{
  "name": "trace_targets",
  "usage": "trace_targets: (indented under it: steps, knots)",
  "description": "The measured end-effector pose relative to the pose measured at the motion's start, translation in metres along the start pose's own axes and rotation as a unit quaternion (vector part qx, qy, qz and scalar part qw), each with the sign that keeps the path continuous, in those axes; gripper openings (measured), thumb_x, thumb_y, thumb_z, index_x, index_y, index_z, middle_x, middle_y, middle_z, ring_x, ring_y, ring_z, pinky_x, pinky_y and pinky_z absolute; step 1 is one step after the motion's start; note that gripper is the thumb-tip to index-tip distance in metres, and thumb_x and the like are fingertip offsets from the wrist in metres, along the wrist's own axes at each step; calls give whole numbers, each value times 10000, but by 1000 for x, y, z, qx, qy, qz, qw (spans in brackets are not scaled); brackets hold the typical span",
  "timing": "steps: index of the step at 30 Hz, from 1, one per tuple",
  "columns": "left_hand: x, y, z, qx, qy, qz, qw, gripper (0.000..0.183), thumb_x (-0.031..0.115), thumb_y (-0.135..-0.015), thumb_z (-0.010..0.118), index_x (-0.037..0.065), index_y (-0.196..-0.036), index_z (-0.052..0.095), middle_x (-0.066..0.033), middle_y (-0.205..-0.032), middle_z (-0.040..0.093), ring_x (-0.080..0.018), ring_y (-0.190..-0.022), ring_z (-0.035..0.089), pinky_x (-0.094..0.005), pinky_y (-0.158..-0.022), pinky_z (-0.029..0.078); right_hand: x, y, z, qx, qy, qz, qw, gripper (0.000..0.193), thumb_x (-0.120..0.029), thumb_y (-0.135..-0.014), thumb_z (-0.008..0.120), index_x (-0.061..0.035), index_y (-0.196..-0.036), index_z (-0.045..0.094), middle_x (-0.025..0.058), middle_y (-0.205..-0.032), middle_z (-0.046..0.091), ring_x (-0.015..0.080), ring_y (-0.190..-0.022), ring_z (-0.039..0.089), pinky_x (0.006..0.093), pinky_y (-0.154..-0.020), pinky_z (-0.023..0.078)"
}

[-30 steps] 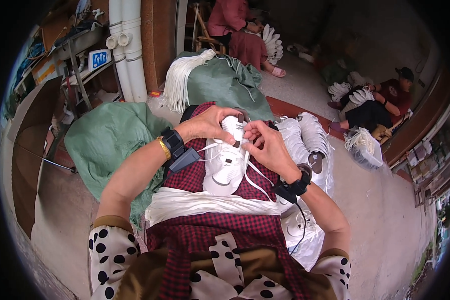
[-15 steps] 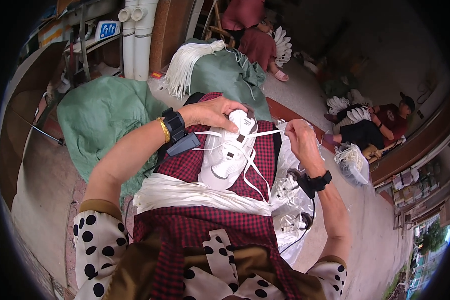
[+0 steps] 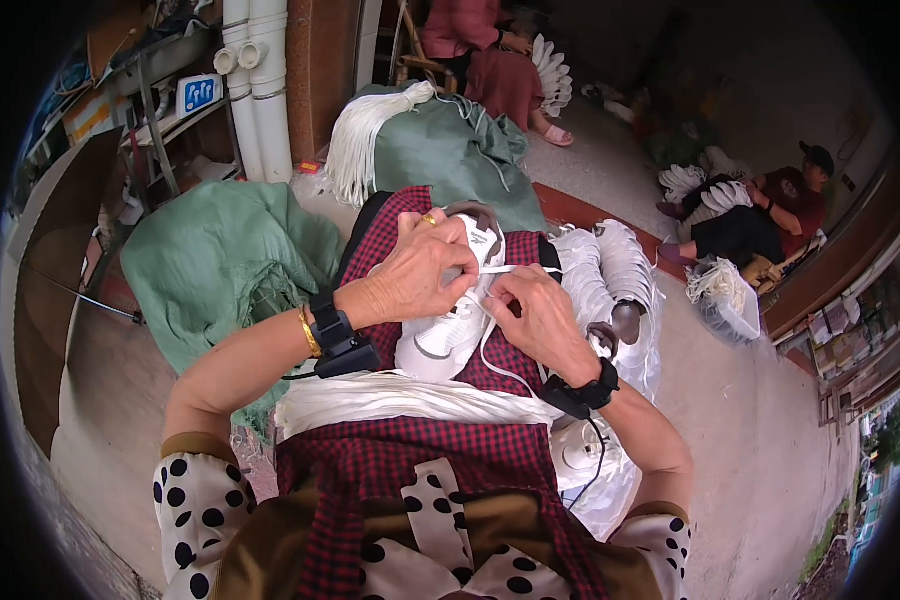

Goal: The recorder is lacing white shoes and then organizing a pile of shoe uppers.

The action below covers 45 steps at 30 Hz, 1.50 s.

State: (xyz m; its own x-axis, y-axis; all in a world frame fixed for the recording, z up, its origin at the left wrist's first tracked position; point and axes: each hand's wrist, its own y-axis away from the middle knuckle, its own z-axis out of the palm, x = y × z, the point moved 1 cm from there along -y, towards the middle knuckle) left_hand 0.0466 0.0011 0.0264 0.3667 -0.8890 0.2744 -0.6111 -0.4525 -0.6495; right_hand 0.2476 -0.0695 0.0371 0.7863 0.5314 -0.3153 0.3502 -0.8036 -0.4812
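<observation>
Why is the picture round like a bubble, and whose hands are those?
There's no robot here! A person wears a wide, bendy-looking camera on their head, looking down, so straight things look curved. Those are that person's own bare hands, with black gadgets strapped on their wrists.

A white shoe lies on the red-and-black checked cloth over their lap, its toe pointing towards them. The left hand pinches a white lace over the shoe. The right hand is right beside it, but its fingertips are too small to tell what they grip.

A bundle of white strands lies across the lap, and more white shoes sit on the right.
</observation>
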Motion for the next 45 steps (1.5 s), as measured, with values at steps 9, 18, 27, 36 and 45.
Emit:
trace_targets:
  steps: [9, 18, 27, 36, 45]
  knots:
    - [3, -3, 19, -59, -23, -50, 997, 100, 118, -735, 751, 101, -834, 747, -29, -844, 586, -230, -923, 516, -398, -817, 280, 22, 15, 14, 21, -163, 108, 980, 158, -98, -853, 646, 39, -889, 716, 175, -733, 675, 317, -599, 633, 395, -600, 496]
    - [2, -15, 16, -148, -18, -41, 988, 44, 90, -752, 708, 79, -793, 716, -55, -850, 602, -247, -878, 547, -420, -801, 273, 28, -12, 6, -30, -99, 126, 987, 230, -206, -781, 723, -10, -666, 689, 123, -570, 634, 280, -493, 594, 387, -529, 468]
    - [18, -19, 12, -186, -166, -3, 968, 140, 27, -733, 636, -13, -866, 625, -171, -982, 555, -335, -891, 588, -474, -765, 374, 24, -16, -2, -77, -91, 17, 993, 538, -105, -746, 781, -69, -1211, 511, 100, -758, 613, 289, -651, 627, 407, -618, 490]
    - [-18, -3, -116, -165, -227, -116, 953, 45, -9, -776, 601, -40, -807, 614, -202, -932, 591, -405, -875, 612, -462, -768, 495, 42, -22, -14, -155, -266, 97, 946, 486, -58, -800, 738, -43, -1260, 586, 56, -795, 690, 135, -704, 637, 300, -656, 502]
    - [-15, -4, -132, -187, -88, -143, 968, 96, 3, -785, 586, -51, -844, 639, -200, -837, 633, -371, -833, 627, -422, -767, 498, -14, -68, -14, -17, -213, -62, 975, 264, -168, -925, 627, 33, -1091, 667, 96, -852, 701, 134, -811, 657, 286, -761, 515]
